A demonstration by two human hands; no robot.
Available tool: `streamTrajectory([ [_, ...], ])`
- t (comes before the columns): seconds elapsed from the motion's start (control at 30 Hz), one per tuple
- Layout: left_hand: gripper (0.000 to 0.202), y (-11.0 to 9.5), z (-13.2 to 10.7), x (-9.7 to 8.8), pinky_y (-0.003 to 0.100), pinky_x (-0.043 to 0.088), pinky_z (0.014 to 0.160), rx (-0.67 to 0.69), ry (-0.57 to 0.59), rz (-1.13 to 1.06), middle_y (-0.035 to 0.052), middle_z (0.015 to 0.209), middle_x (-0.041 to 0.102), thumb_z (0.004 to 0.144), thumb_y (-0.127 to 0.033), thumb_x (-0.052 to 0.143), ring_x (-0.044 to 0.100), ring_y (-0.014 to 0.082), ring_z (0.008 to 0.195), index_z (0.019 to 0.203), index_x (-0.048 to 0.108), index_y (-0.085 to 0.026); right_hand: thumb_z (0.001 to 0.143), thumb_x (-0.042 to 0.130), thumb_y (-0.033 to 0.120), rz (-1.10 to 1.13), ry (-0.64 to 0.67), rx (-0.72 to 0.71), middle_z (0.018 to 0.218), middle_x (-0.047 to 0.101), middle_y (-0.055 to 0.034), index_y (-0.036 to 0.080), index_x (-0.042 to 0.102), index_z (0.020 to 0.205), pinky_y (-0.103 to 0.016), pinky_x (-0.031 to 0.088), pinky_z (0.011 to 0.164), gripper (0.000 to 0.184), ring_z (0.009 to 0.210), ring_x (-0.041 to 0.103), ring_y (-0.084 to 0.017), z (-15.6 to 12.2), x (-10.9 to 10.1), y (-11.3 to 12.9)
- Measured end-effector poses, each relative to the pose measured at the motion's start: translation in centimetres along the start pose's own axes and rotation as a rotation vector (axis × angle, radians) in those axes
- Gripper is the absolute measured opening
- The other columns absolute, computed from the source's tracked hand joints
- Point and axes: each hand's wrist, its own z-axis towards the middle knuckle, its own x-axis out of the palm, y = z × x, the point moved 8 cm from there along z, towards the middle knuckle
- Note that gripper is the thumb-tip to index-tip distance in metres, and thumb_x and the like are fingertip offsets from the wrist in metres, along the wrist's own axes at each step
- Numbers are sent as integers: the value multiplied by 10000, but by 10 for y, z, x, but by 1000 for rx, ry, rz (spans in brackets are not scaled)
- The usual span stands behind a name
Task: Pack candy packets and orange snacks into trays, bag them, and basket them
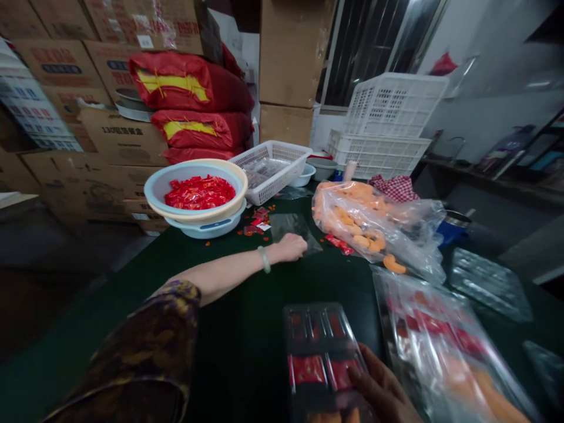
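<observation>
My left hand [291, 247] reaches out across the dark green table [247, 329], fingers curled down on a clear plastic bag [293, 230] lying flat there. A pale bracelet sits on that wrist. Near the front edge, my right hand [381, 390] holds the side of a clear compartment tray [319, 358] with red sachets in its slots. A few red sachets [256, 223] lie loose beyond my left hand. A large clear bag of orange snacks [370, 226] lies to the right of that hand.
Stacked basins [194, 191] full of red sachets stand at the back left. A white basket [271, 167] with clear bags is behind. Filled trays in plastic [445, 352] lie at the right. Cartons, red sacks and white crates [388, 126] line the back.
</observation>
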Motion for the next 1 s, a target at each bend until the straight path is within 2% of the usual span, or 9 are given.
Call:
streamTrajectory([
  [0.1, 229, -52, -59, 1, 226, 283, 470, 51, 26, -123, 12, 618, 611, 734, -360, 656, 556, 124, 609, 608, 597, -178, 664, 757, 364, 8, 171, -17, 834, 700, -54, 203, 574, 1020, -242, 480, 559, 432, 603, 668, -174, -9, 18, 3],
  [0.17, 379, -78, -95, 6, 215, 239, 444, 44, 59, -333, -16, 542, 528, 758, -475, 608, 483, 93, 534, 552, 539, -165, 666, 758, 350, 10, 285, -35, 862, 702, -61, 195, 574, 1038, -220, 453, 515, 444, 533, 649, -147, -16, 29, -1],
  [0.33, 590, -110, -150, 18, 187, 267, 430, -123, 150, -884, -41, 476, 366, 861, -604, 292, 344, 57, 439, 518, 433, -144, 705, 724, 298, 25, 394, -33, 872, 701, -66, 171, 579, 1038, -225, 465, 527, 385, 535, 640, -131, -45, 36, -14],
  [0.47, 367, -130, -158, 12, 176, 333, 503, -13, 167, -816, -32, 567, 493, 882, -363, 368, 427, 65, 518, 654, 538, -129, 691, 731, 263, -48, 365, -38, 871, 694, -55, 173, 554, 1024, -263, 507, 588, 389, 592, 656, -149, -70, 20, -18],
  [0.53, 132, -138, -158, 10, 171, 331, 527, 37, 175, -756, -35, 611, 519, 783, -203, 490, 441, 66, 558, 704, 565, -128, 702, 721, 261, -103, 364, -22, 863, 687, -47, 179, 524, 1024, -255, 507, 557, 386, 557, 651, -141, -79, 9, -22],
  [0.6, 47, -141, -159, 8, 182, 308, 521, 18, 154, -729, -34, 609, 512, 703, -119, 520, 432, 74, 561, 702, 565, -132, 719, 707, 263, -167, 356, -7, 821, 681, -32, 188, 490, 1016, -223, 489, 507, 376, 548, 659, -146, -85, -1, -27],
  [0.73, 98, -153, -169, -14, 222, 300, 551, 91, -17, -435, 9, 697, 567, 713, -90, 485, 481, 110, 631, 683, 556, -150, 735, 692, 257, -257, 352, 12, 740, 665, 0, 200, 441, 1005, -163, 439, 434, 373, 555, 673, -156, -94, -8, -36],
  [0.83, 121, -166, -175, -27, 247, 308, 566, 191, -93, -191, 36, 757, 574, 776, -126, 490, 502, 136, 689, 669, 536, -159, 732, 693, 261, -266, 412, 11, 756, 663, 4, 195, 446, 1004, -201, 495, 483, 373, 559, 672, -154, -99, 3, -39],
  [1.0, 194, -183, -174, -25, 255, 352, 620, 346, -135, -208, 50, 800, 520, 790, -214, 552, 467, 153, 773, 624, 465, -163, 730, 690, 265, -279, 514, 25, 774, 676, -11, 181, 445, 1015, -227, 521, 506, 385, 584, 678, -164, -97, 22, -46],
])
